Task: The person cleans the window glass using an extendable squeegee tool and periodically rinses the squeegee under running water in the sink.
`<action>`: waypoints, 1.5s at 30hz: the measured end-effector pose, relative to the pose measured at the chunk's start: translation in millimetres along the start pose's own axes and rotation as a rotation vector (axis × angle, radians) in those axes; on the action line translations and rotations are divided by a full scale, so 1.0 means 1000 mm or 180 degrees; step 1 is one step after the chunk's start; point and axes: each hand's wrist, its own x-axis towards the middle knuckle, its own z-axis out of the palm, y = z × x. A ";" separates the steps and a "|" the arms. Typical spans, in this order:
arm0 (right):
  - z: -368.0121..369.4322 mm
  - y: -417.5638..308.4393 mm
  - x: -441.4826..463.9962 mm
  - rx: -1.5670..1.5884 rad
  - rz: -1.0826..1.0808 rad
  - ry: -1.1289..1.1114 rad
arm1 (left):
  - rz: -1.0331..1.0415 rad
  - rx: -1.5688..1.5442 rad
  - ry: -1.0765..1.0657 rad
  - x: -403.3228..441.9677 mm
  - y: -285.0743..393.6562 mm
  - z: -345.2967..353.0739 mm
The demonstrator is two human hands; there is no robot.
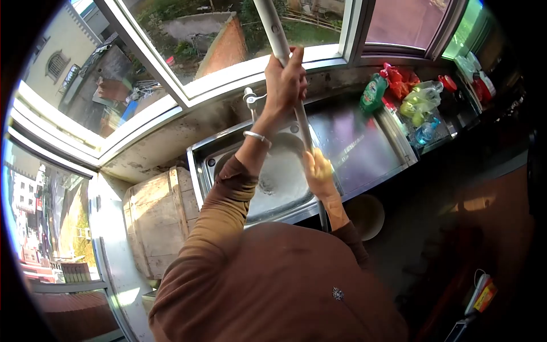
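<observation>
A long pole point(272, 28) runs from the top of the view down across the sink, thick and white above, thinner and grey below. Around its upper part, in front of the window, my left hand point(283, 82) is closed; a pale bracelet circles that wrist. Lower down, my right hand point(319, 170) grips the thinner shaft over the right side of the metal sink point(219, 192). Below this hand the pole passes the sink's front edge, and its lower end is hidden. White or soapy-looking water point(279, 162) lies in the basin.
A faucet point(250, 98) stands behind the sink. Right of the metal drainboard point(364, 145) are a green bottle point(373, 94), plastic bags point(421, 102) and a blue bottle point(426, 132). Wooden boards point(156, 214) lie left. A round basin point(367, 216) sits below the counter.
</observation>
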 end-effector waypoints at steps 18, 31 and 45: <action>0.003 0.200 -0.204 -0.0138 0.1222 -0.0818 | -0.1608 -0.0114 0.0576 -0.182 -0.258 -0.044; -0.032 0.167 -0.238 -0.0478 0.1196 -0.0137 | -0.1962 0.0337 -0.0032 -0.194 -0.238 -0.016; 0.015 0.024 -0.008 -0.0290 -0.0586 -0.0019 | -0.0017 -0.0256 0.0378 -0.016 -0.014 -0.031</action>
